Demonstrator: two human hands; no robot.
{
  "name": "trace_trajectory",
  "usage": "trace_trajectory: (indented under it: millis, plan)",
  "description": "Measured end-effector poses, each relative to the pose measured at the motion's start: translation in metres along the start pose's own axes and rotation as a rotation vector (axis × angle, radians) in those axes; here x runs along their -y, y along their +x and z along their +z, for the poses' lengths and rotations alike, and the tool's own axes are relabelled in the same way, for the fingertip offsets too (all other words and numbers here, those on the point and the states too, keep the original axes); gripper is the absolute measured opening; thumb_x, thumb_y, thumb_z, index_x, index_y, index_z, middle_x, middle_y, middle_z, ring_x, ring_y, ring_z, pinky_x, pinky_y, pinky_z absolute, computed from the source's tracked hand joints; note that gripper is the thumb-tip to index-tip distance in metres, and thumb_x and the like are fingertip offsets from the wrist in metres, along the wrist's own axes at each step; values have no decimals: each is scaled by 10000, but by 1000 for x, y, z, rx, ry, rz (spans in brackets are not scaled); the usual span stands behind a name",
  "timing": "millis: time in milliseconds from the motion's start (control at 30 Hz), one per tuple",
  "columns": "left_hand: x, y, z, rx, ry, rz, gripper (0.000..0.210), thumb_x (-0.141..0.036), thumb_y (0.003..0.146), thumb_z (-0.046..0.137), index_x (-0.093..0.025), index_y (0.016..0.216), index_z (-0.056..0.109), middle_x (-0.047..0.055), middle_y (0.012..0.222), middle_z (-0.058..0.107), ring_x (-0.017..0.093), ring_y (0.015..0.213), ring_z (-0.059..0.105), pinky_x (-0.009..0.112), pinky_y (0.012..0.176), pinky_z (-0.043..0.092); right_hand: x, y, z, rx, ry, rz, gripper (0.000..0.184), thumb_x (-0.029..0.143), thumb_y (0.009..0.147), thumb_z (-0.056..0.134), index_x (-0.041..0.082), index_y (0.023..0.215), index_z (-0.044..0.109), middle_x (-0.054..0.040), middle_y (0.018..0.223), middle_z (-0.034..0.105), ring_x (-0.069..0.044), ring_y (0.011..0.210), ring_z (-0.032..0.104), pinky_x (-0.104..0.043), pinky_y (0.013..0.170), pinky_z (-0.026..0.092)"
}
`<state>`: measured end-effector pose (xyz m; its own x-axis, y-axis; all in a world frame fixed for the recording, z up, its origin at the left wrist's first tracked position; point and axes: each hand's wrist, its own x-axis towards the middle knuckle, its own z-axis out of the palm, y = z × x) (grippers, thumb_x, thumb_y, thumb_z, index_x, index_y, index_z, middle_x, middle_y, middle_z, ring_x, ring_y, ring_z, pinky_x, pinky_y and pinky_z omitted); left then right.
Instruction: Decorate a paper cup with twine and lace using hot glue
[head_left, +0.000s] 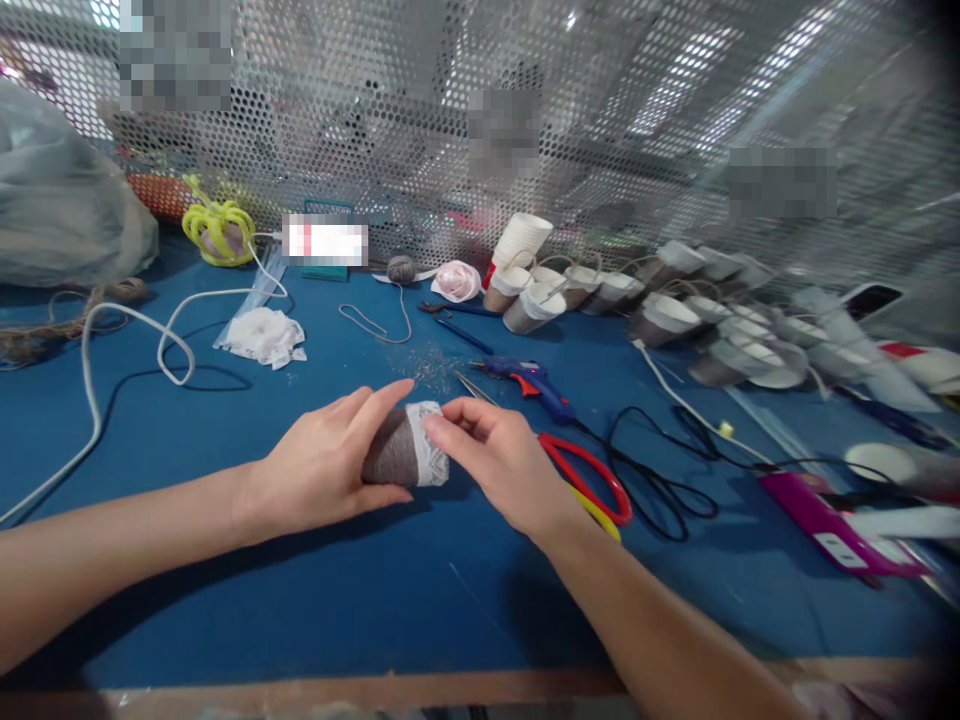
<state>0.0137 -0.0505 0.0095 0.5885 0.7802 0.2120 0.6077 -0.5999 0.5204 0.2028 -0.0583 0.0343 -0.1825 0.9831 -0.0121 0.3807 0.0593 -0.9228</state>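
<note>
**Cord-wrapped cup (390, 448) on its side near the middle of the blue table (300, 610)**

At the far left a clouded plastic bag (64, 190) bulges against the perforated screen (360, 120), with a tangle of brown twine (41, 335) in front of it. A white cable (91, 375) loops across the table, passing near a yellow openwork ornament (219, 235) and a small heap of white lace (264, 337).

Next comes the left hand (319, 455), its grip curved around the grey body of the cup: thumb below, fingers above, one finger reaching out over the top. At the cup's right end sits a white lace band (432, 450). Behind, against the screen, lie a ball of grey cord (402, 268) and a pale pink rose (456, 282).

The right hand (514, 465) has its grip pinching the edge of the lace band, thumb on the near face; the other fingers are curled. Just beyond that hand lie a blue glue gun (534, 384) and scissors with red and yellow handles (624, 500).

Further right, black cord (664, 490) lies in loops, finished-looking cups (664, 318) cluster at the back, and a purple power strip (810, 522) rests near the right edge.
</note>
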Motion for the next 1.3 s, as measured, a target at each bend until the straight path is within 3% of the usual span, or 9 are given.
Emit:
trace_trajectory:
  millis: [133, 267, 467, 633, 867, 1100, 1300]
  plan:
    - [0, 2, -1, -18, -87, -44, 821, -517, 689, 629, -214, 1347, 242, 141, 1156, 538, 300, 1026, 553, 412, 848, 448, 1, -1, 0, 3, 17, -8, 274, 418, 786, 549, 162, 692, 565, 12, 620, 539, -99, 547, 474, -238, 528, 400]
    - [-2, 5, -3, -18, -287, -156, 859, -506, 607, 698, -215, 1310, 300, 92, 984, 594, 252, 830, 597, 364, 732, 465, 4, -2, -1, 16, -75, -25, 253, 391, 782, 562, 164, 670, 562, 12, 612, 540, -98, 537, 469, -231, 508, 390]
    - [-5, 8, -7, 81, -433, -317, 831, -527, 615, 684, -188, 1280, 318, 29, 836, 561, 170, 669, 526, 288, 600, 426, 4, -4, -2, -7, -181, -92, 228, 376, 790, 562, 163, 710, 587, -9, 664, 604, -123, 603, 530, -245, 560, 425]
    - [-3, 9, -7, 161, -721, -434, 776, -526, 623, 674, -175, 1234, 347, 10, 797, 534, 155, 656, 510, 258, 548, 417, 4, -6, -2, -45, -225, -135, 224, 383, 801, 551, 173, 735, 593, -17, 695, 642, -141, 628, 567, -258, 574, 443]
    - [-2, 13, -8, 130, -877, -496, 711, -486, 621, 693, -152, 1187, 422, 57, 903, 581, 193, 794, 547, 287, 643, 447, 3, -6, -3, -78, -290, -171, 202, 386, 781, 581, 188, 750, 596, -18, 718, 652, -154, 655, 586, -269, 603, 455]
    - [-4, 13, -10, 195, -1103, -576, 719, -477, 619, 716, -163, 1179, 391, 47, 858, 560, 138, 620, 554, 256, 485, 468, 5, -6, -2, -82, -296, -181, 209, 392, 783, 567, 187, 763, 601, -25, 735, 645, -163, 675, 582, -290, 638, 454]
    - [0, 13, -9, 303, -1354, -568, 533, -525, 707, 628, -170, 1075, 477, 47, 775, 607, 134, 561, 593, 216, 445, 446, 4, -6, -3, -118, -278, -208, 216, 393, 795, 552, 183, 780, 603, -38, 765, 644, -170, 705, 585, -303, 680, 458]
